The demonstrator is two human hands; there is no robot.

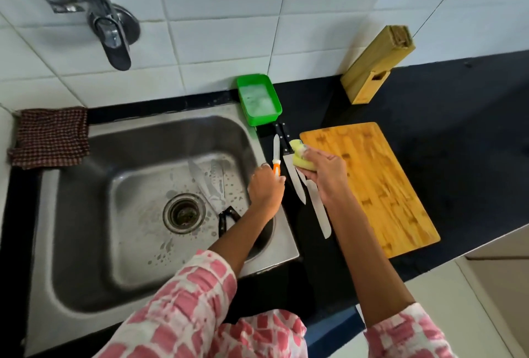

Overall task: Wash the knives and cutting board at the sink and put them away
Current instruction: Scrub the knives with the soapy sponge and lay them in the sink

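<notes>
Left hand (266, 189) grips the orange-handled paring knife (276, 154) upright at the sink's (274, 239) right rim; right hand (323, 174) clutches a yellow sponge (300, 157). Two black-handled knives (294, 177) lie on the black counter (458, 117) just left of the wooden cutting board (380, 186). Two more knives (210, 189) lie in the basin.

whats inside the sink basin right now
Two black-handled knives lie in the sink beside the drain, blades pointing away, with foam specks around them. The left forearm covers part of their handles and the basin's right corner.
</notes>
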